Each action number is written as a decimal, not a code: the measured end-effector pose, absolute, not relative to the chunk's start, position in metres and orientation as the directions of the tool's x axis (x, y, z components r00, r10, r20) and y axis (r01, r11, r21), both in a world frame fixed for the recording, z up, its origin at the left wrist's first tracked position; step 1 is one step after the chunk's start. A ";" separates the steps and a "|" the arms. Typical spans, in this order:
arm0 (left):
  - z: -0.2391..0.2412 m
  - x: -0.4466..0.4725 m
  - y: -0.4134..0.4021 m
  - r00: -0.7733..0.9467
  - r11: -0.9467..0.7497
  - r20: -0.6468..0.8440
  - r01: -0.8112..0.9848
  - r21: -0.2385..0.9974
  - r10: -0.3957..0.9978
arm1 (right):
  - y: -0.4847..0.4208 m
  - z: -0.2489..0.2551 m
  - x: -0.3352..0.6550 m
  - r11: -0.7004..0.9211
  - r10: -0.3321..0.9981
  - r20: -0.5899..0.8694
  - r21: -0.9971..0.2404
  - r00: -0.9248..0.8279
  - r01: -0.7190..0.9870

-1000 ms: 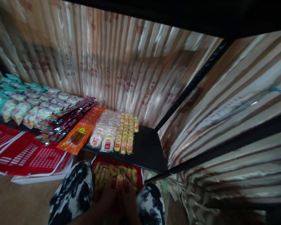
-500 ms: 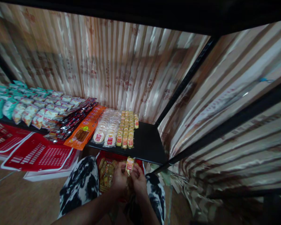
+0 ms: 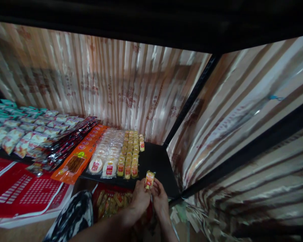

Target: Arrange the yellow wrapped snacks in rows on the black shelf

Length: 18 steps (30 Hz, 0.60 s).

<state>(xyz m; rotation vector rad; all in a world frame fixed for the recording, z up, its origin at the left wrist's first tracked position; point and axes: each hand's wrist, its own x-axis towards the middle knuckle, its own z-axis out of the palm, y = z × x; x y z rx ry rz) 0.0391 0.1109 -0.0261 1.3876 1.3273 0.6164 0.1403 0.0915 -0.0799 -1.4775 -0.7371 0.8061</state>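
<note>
Both my hands hold one small yellow snack packet [image 3: 149,178] with a red label, upright, just above the front edge of the black shelf [image 3: 156,164]. My left hand [image 3: 139,198] and my right hand [image 3: 160,199] are closed, pinching its lower end. Rows of the same yellow packets [image 3: 131,154] lie on the shelf just to the left of it. Below my hands a red basket [image 3: 111,201] holds more such packets between my knees.
Left of the yellow rows lie clear packs of round cakes [image 3: 106,156], an orange pack [image 3: 77,161], dark red packs and teal and white bags [image 3: 20,127]. Red flat baskets [image 3: 22,191] lie on the floor at left. Striped sheeting [image 3: 116,84] closes the back and right side.
My hands rose out of the red basket with one yellow packet and carried it up and to the right, to the shelf's front edge. The view shifted right.
</note>
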 end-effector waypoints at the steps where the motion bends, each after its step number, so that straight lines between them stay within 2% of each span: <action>1: -0.024 0.045 0.118 0.238 0.203 -0.306 0.376 0.904 0.922 | 0.100 -0.080 0.145 -0.056 0.830 -0.049 -0.998 0.556 -0.005; 7: -0.031 0.081 0.166 0.175 0.231 -0.318 0.389 0.892 0.932 | 0.159 -0.086 0.169 -0.022 0.828 0.007 -0.999 0.561 0.045; 12: -0.046 0.104 0.203 0.073 0.281 -0.315 0.298 0.912 0.946 | 0.207 -0.093 0.179 0.010 0.841 0.012 -1.000 0.540 0.006; 18: -0.058 0.146 0.242 0.113 0.154 -0.177 0.184 0.971 0.978 | 0.246 -0.097 0.183 0.026 0.877 0.082 -0.992 0.473 0.125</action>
